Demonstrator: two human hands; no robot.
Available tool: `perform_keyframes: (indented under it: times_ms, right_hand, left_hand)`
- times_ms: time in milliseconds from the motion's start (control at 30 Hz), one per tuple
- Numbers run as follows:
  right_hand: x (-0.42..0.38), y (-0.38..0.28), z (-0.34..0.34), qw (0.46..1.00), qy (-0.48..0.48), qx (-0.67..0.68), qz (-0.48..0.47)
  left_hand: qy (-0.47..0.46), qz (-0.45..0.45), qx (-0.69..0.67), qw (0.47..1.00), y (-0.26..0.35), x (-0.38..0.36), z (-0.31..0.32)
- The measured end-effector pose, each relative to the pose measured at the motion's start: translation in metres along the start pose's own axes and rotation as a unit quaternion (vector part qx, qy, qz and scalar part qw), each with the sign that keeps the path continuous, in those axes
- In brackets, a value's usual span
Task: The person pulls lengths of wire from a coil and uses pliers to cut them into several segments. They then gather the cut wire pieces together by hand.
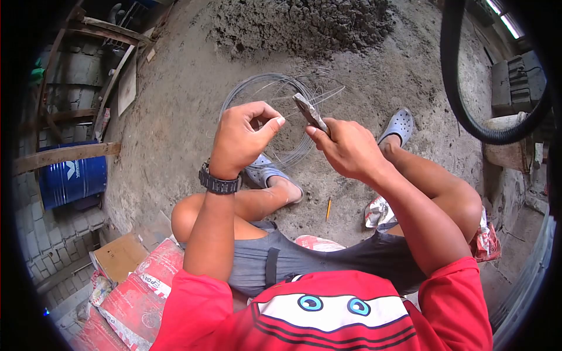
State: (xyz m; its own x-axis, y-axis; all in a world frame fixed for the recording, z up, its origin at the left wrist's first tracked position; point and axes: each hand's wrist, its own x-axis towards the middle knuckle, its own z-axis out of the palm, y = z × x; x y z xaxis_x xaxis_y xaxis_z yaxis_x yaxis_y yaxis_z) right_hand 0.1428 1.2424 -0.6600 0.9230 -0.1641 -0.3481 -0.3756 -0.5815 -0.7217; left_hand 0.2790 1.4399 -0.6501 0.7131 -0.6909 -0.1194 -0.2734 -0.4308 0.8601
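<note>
My left hand (241, 137), with a dark watch on its wrist, pinches thumb and forefinger together on a thin wire (291, 114). That wire runs toward the jaws of the pliers (309, 111). Around the pliers' handles my right hand (349, 147) is closed, with the jaws pointing up and to the left. Below both hands, a loose coil of thin grey wire (233, 93) lies on the ground between my feet, and some loose ends stick out at its right side. The left hand overlaps part of the coil in this view.
A yellow pencil (328, 209) lies on the rough ground. Ahead is a heap of wet grey mix (304, 26). A black hose (452, 76) hangs at the right. Left are a blue drum (76, 181), a wooden plank (70, 157) and red-and-white bags (137, 298).
</note>
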Motion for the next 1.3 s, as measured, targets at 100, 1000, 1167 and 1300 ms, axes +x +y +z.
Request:
perform_keyframes:
  times_ms: [100,1000,1167,1300]
  right_hand:
    - [0.005,0.004,0.000,0.999,-0.024,0.037,0.023]
    - [0.013,0.009,0.017,0.986,0.021,0.160,0.043]
    - [0.016,0.021,0.008,0.956,0.256,-0.112,-0.086]
    - [0.033,0.049,0.014,0.971,0.084,0.218,0.045]
  left_hand:
    - [0.010,0.002,-0.013,1.000,0.000,0.000,0.002]
    - [0.020,-0.012,-0.122,0.992,-0.012,0.004,-0.013]
    - [0.040,-0.024,-0.046,0.998,-0.006,0.001,-0.017]
    - [0.076,-0.002,-0.075,0.994,-0.008,0.004,-0.017]
